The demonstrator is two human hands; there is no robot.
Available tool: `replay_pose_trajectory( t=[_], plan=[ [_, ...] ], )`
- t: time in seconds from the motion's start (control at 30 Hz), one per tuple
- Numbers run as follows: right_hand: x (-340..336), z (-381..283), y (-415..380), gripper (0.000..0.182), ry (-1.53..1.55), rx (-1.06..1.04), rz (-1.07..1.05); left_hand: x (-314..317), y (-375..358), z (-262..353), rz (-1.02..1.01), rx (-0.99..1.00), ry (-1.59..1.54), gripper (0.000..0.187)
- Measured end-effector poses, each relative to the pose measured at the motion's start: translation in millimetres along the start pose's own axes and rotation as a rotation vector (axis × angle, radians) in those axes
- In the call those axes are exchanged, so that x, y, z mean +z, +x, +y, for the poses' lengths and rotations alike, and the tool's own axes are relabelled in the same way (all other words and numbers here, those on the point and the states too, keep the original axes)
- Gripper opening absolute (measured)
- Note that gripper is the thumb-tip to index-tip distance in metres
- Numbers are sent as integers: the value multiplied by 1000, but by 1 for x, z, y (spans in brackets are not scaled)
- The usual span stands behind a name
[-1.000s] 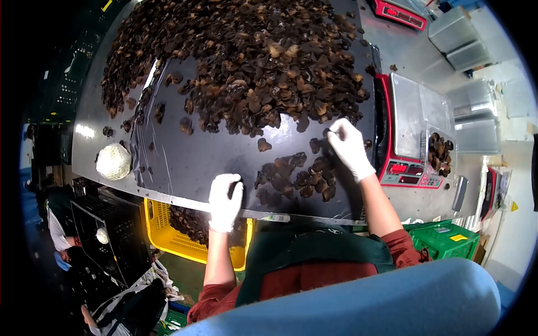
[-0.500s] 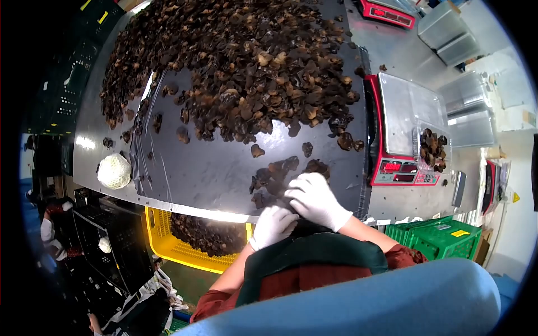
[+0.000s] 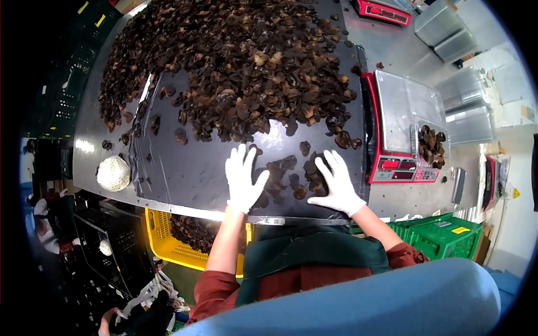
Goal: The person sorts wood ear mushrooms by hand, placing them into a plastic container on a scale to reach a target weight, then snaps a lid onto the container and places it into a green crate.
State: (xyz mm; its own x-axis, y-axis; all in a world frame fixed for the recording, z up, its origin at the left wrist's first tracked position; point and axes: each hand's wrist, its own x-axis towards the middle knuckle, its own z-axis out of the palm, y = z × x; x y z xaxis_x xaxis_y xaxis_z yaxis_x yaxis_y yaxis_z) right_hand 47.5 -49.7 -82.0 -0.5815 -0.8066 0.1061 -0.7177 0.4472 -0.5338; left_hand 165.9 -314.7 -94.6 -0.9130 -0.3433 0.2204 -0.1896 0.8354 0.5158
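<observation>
My left hand (image 3: 244, 178), in a white glove, is spread with fingers pointing away from me, at the left side of a small group of dark fungus pieces (image 3: 276, 178) on the grey table surface (image 3: 190, 162). My right hand (image 3: 338, 185), also gloved in white, is spread at the right side of that group, beside a few brown pieces (image 3: 314, 171). No item shows gripped in either hand. A large heap of brown-black fungus (image 3: 252, 67) lies beyond both hands.
To the right sits a red scale (image 3: 400, 117) bearing a clear tub of fungus (image 3: 431, 147). A white netted ball (image 3: 114, 173) lies at the left. Below the table edge are a yellow crate (image 3: 185, 256) and green crates (image 3: 443, 238). Part of a person (image 3: 115, 319) shows at lower left.
My hands have moved apart and forward from close together near the table edge, and their fingers have spread. The pieces between them now show more fully.
</observation>
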Motion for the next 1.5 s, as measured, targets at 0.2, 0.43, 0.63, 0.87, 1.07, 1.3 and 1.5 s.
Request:
replay_pose_trajectory(
  t=[0.2, 0.43, 0.63, 0.87, 1.07, 1.3, 1.5],
  plan=[
    [14, 2, 63, 94, -61, -174, -106, -5, 6, 20, -418, 256, -143, 66],
    [-4, -21, 16, 88, 13, -297, -236, -23, -27, 30, -423, 347, -36, 77],
    [22, -4, 35, 41, -85, -343, 87, 11, -13, 21, -104, 359, -45, 41],
    [-11, -8, 44, 25, 1462, 641, 203, 1, 11, 15, 35, -177, -909, 21],
    [-37, 0, 34, 24, 2374, 982, 9, -13, 31, 22, -61, -989, -1995, 26],
    [-174, 13, -13, 28, 1509, 646, 594, -9, 78, 92, -197, -973, -2124, 23],
    [-254, 108, -54, 22, 411, 461, 648, 17, 129, 175, -518, -830, -2156, 24]
  ],
)
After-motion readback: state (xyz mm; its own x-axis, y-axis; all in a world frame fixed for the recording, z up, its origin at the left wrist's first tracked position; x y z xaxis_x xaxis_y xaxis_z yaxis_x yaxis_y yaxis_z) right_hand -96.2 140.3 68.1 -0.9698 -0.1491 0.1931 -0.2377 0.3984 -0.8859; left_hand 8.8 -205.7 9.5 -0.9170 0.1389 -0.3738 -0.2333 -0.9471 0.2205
